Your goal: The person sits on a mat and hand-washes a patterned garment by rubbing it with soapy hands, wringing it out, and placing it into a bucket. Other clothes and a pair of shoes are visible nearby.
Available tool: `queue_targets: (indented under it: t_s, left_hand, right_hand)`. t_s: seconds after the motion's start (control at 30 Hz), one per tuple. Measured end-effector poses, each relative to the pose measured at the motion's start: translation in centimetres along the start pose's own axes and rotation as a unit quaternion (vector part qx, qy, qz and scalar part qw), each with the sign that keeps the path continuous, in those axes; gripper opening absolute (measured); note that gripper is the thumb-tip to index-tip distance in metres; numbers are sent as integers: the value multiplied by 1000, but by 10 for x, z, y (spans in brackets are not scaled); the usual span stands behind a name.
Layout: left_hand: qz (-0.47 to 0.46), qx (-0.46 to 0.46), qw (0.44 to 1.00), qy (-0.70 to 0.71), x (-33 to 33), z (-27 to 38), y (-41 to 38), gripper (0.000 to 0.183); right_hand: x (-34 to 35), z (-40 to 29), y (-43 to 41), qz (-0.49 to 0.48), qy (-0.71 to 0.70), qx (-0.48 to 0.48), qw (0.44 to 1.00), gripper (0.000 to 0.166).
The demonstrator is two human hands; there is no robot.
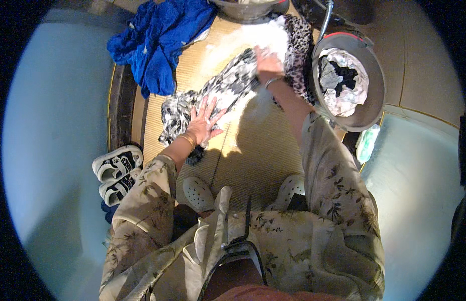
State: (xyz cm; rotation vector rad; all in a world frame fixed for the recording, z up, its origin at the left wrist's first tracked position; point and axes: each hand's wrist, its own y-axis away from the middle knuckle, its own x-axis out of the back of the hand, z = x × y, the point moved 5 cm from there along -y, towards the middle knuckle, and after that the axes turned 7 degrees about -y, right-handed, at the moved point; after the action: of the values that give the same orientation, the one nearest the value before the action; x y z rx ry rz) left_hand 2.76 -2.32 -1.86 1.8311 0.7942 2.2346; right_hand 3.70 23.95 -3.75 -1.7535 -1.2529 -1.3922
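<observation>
A wet-looking black-and-white patterned garment [231, 77] lies stretched slantwise over the ribbed tan floor [225, 177]. My left hand [204, 124] presses flat on its lower end, fingers spread. At the upper end my right hand [270, 64] is blurred and overexposed; whether it grips anything cannot be made out. White foam or strong glare [270, 34] surrounds that hand. Just right of it lies a leopard-print cloth [298, 49].
Blue cloth [157, 45] is heaped at upper left. A grey basin [375, 86] at right holds pale and black cloth; another basin [248, 11] stands at the top. Black-and-white shoes [120, 163] sit at left, a green-and-white packet [368, 141] at right. My clogs [198, 193] are below.
</observation>
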Motion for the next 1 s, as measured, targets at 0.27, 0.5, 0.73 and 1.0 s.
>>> queue_targets:
  t_s: [0.27, 0.5, 0.73, 1.0]
  left_hand:
    - [-14, 16, 1000, -12, 10, 2, -1, 78]
    - [24, 40, 998, -49, 24, -10, 21, 75]
    - [22, 20, 999, -23, 12, -17, 24, 84]
    - [20, 26, 999, -18, 12, -14, 19, 87]
  right_hand:
    - [-51, -53, 6, 34, -120, 216, 968, 50]
    - [3, -20, -19, -33, 57, -20, 998, 58]
    - [-20, -92, 8, -45, -188, 233, 953, 26]
    - [4, -81, -12, 5, -67, 133, 989, 27]
